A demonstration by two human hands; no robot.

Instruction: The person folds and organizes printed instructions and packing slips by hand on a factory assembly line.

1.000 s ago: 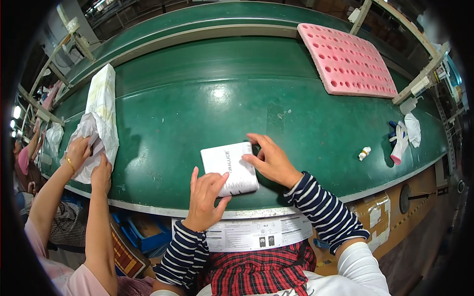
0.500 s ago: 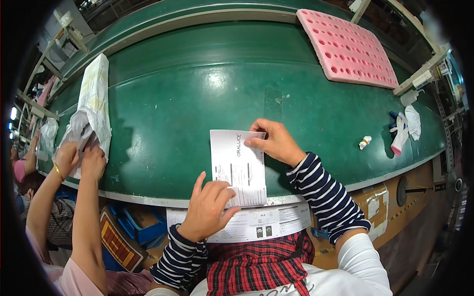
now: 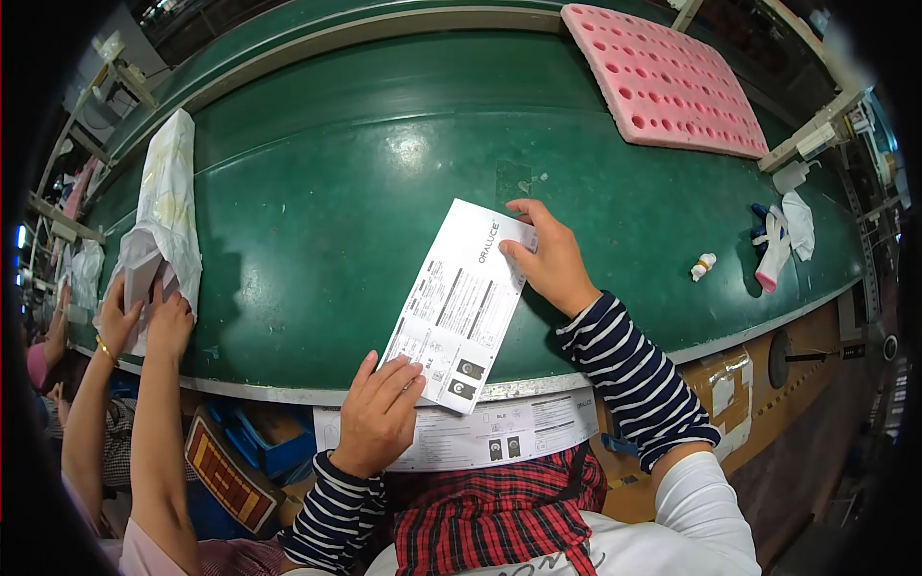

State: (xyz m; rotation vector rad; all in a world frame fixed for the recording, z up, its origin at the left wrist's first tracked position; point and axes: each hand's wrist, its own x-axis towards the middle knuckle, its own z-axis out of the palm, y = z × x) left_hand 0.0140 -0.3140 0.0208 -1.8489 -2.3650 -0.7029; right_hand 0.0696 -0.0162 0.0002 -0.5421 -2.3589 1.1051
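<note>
The right hand [image 3: 554, 254] was partly closed, its thumb and fingers pinching the far right corner of a printed leaflet [image 3: 459, 298]. The left hand [image 3: 379, 411] was partly open with its fingers gently bent, and the fingertips lay on the leaflet's near left part. The leaflet slanted across the near middle of the green worktop [image 3: 317, 259], its far end turned to the right and its near end reaching the worktop's near edge. A printed sheet [image 3: 552, 422] was below that edge, above a red and black checked cloth [image 3: 490, 509].

At the far right lay a pink foam board [image 3: 667, 82] with rows of holes. Nearer, on the right, were a small white item [image 3: 704, 267], a glove [image 3: 772, 252] and a crumpled white piece [image 3: 798, 226] beside the glove. On the left, a co-worker's hands [image 3: 144, 312] were at the mouth of a white bag [image 3: 168, 206].
</note>
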